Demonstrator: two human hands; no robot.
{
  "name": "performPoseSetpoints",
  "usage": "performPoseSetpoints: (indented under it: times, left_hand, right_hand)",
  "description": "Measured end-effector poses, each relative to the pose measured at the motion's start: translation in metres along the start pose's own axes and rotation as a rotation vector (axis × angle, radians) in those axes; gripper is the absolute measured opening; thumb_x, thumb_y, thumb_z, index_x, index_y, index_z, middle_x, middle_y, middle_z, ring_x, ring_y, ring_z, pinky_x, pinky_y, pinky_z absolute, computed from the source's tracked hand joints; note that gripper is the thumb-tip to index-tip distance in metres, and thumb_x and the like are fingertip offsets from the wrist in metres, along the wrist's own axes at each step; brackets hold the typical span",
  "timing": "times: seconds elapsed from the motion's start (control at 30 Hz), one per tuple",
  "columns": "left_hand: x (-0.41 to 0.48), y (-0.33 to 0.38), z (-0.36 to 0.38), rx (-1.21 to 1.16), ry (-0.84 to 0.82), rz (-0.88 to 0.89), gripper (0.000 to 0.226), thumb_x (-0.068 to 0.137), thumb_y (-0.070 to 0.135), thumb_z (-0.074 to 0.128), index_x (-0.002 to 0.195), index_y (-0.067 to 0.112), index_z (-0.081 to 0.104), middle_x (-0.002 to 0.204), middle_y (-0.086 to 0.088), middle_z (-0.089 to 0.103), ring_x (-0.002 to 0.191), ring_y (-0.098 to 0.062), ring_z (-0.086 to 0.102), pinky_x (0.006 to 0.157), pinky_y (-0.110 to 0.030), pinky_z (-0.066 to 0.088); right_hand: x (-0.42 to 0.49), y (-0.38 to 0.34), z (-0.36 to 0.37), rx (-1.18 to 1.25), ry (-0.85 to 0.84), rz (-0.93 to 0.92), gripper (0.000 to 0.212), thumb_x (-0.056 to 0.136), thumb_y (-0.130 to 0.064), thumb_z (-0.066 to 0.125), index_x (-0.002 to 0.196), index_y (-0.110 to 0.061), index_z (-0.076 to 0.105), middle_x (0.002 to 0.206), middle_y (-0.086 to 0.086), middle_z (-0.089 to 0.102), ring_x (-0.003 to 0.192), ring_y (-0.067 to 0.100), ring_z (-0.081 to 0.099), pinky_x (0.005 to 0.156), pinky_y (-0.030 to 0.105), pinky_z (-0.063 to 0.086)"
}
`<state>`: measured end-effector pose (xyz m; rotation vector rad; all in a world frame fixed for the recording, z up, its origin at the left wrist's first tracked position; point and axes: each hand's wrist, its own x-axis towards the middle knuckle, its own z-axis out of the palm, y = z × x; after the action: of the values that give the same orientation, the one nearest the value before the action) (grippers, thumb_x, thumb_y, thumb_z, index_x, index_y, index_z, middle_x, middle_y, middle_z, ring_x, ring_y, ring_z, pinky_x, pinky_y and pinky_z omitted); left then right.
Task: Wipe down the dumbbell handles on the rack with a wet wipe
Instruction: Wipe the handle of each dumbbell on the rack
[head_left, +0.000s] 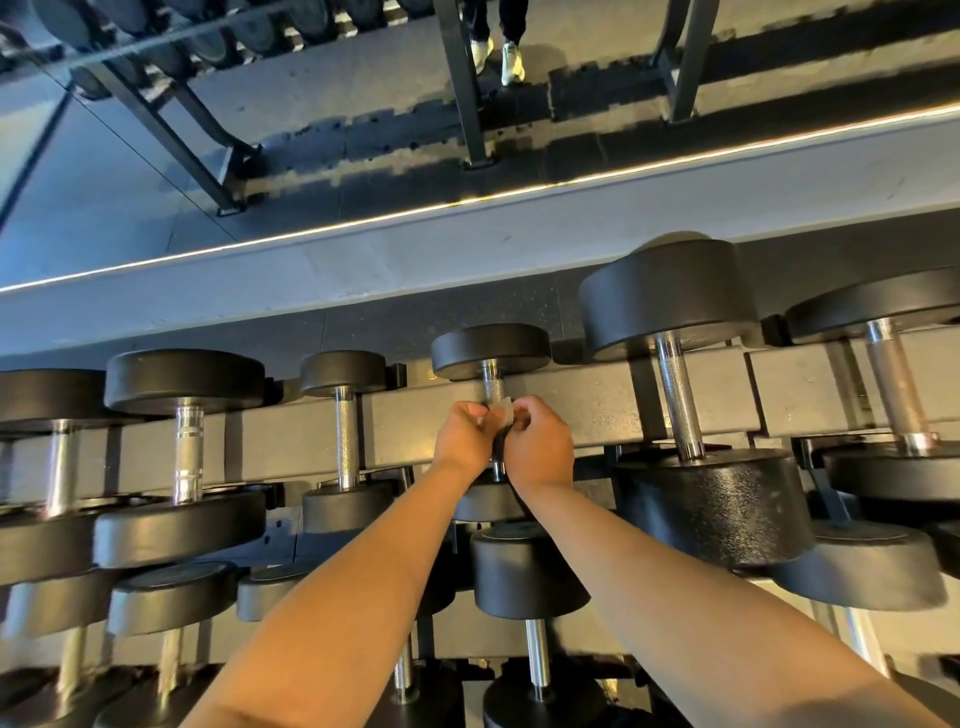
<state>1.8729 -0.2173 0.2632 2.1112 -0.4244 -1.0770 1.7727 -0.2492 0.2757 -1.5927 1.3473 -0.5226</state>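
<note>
Black dumbbells with steel handles lie across the dark rack (587, 410) on its top tier. Both my hands meet at the knurled handle (492, 387) of a small dumbbell in the middle. My left hand (464, 435) and my right hand (537, 441) each pinch a small white wet wipe (503, 415) that sits against the handle. The lower part of that handle is hidden behind my hands.
A thin-handled dumbbell (345, 415) lies to the left and a much larger one (680, 395) to the right. More dumbbells fill the lower tiers. A mirror behind the rack reflects rack legs and a person's white shoes (498, 57).
</note>
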Motion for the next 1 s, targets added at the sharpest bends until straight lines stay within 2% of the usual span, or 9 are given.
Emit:
performPoseSetpoints:
  times: [0.2, 0.3, 0.4, 0.5, 0.63, 0.77, 0.87, 0.93, 1.0]
  left_hand:
    - [-0.012, -0.002, -0.011, 0.334, -0.074, 0.015, 0.027, 0.100, 0.020, 0.058, 0.074, 0.024, 0.053, 0.081, 0.000, 0.059, 0.077, -0.015, 0.053, 0.065, -0.023, 0.042]
    - [-0.014, 0.000, -0.013, 0.390, -0.115, -0.022, 0.026, 0.096, 0.009, 0.059, 0.073, 0.021, 0.055, 0.078, 0.002, 0.060, 0.084, -0.017, 0.058, 0.069, -0.018, 0.044]
    - [-0.014, 0.001, -0.012, 0.410, -0.100, -0.048, 0.024, 0.091, 0.008, 0.065, 0.074, 0.021, 0.056, 0.081, 0.002, 0.062, 0.086, -0.019, 0.061, 0.085, -0.027, 0.050]
    - [-0.017, 0.003, -0.010, 0.448, -0.048, -0.025, 0.025, 0.090, 0.010, 0.067, 0.072, 0.023, 0.055, 0.082, 0.004, 0.061, 0.086, -0.016, 0.060, 0.083, -0.026, 0.047]
    - [-0.024, -0.001, -0.010, 0.379, 0.019, 0.010, 0.027, 0.086, 0.007, 0.070, 0.070, 0.023, 0.056, 0.081, 0.006, 0.062, 0.087, -0.016, 0.063, 0.073, -0.021, 0.045]
    - [-0.044, -0.005, -0.014, 0.242, 0.119, 0.042, 0.018, 0.086, 0.020, 0.076, 0.080, 0.020, 0.058, 0.079, 0.006, 0.063, 0.080, -0.013, 0.062, 0.061, -0.019, 0.041]
    - [-0.055, -0.002, -0.009, 0.156, 0.225, 0.203, 0.016, 0.093, 0.022, 0.070, 0.089, 0.024, 0.055, 0.086, 0.008, 0.062, 0.079, -0.010, 0.060, 0.059, -0.014, 0.040]
    - [-0.060, 0.007, -0.001, 0.166, 0.177, 0.318, 0.015, 0.098, 0.014, 0.061, 0.098, 0.028, 0.055, 0.097, 0.012, 0.061, 0.087, -0.007, 0.060, 0.070, -0.011, 0.045]
    - [-0.061, 0.014, 0.004, 0.125, 0.135, 0.401, 0.019, 0.101, 0.011, 0.051, 0.100, 0.027, 0.061, 0.106, 0.011, 0.066, 0.099, -0.005, 0.063, 0.091, -0.022, 0.049]
  right_hand:
    - [0.000, 0.003, -0.001, 0.018, -0.009, 0.047, 0.029, 0.092, 0.001, 0.055, 0.116, -0.010, 0.065, 0.109, 0.006, 0.067, 0.101, 0.020, 0.063, 0.077, 0.020, 0.044]
    - [0.001, 0.001, -0.003, 0.014, -0.002, 0.047, 0.026, 0.092, 0.000, 0.056, 0.115, -0.009, 0.066, 0.109, 0.006, 0.067, 0.100, 0.018, 0.063, 0.074, 0.015, 0.040]
    - [0.000, -0.001, -0.005, 0.019, -0.005, 0.054, 0.024, 0.093, 0.000, 0.056, 0.113, -0.010, 0.066, 0.108, 0.005, 0.067, 0.099, 0.015, 0.062, 0.071, 0.014, 0.040]
    - [-0.001, 0.000, -0.005, 0.037, -0.005, 0.049, 0.023, 0.094, -0.001, 0.056, 0.111, -0.012, 0.067, 0.107, 0.004, 0.068, 0.099, 0.017, 0.063, 0.073, 0.018, 0.044]
    - [-0.002, 0.000, -0.005, 0.058, 0.003, 0.036, 0.021, 0.095, -0.004, 0.056, 0.110, -0.012, 0.067, 0.107, 0.004, 0.069, 0.099, 0.016, 0.064, 0.075, 0.020, 0.046]
    - [-0.003, 0.003, -0.003, 0.124, 0.006, 0.050, 0.018, 0.098, -0.010, 0.056, 0.111, -0.016, 0.067, 0.106, -0.001, 0.068, 0.098, 0.012, 0.063, 0.074, 0.015, 0.044]
    - [-0.004, 0.005, -0.001, 0.165, 0.004, 0.013, 0.018, 0.098, -0.014, 0.056, 0.113, -0.019, 0.066, 0.106, -0.004, 0.068, 0.098, 0.011, 0.064, 0.076, 0.019, 0.050]
    - [-0.005, 0.006, 0.001, 0.183, -0.005, -0.023, 0.019, 0.099, -0.019, 0.054, 0.115, -0.023, 0.064, 0.108, -0.005, 0.068, 0.098, 0.011, 0.064, 0.082, 0.028, 0.055]
    - [-0.004, 0.007, 0.000, 0.209, -0.003, -0.027, 0.018, 0.100, -0.024, 0.053, 0.116, -0.028, 0.061, 0.110, -0.007, 0.066, 0.100, 0.011, 0.063, 0.084, 0.032, 0.056]
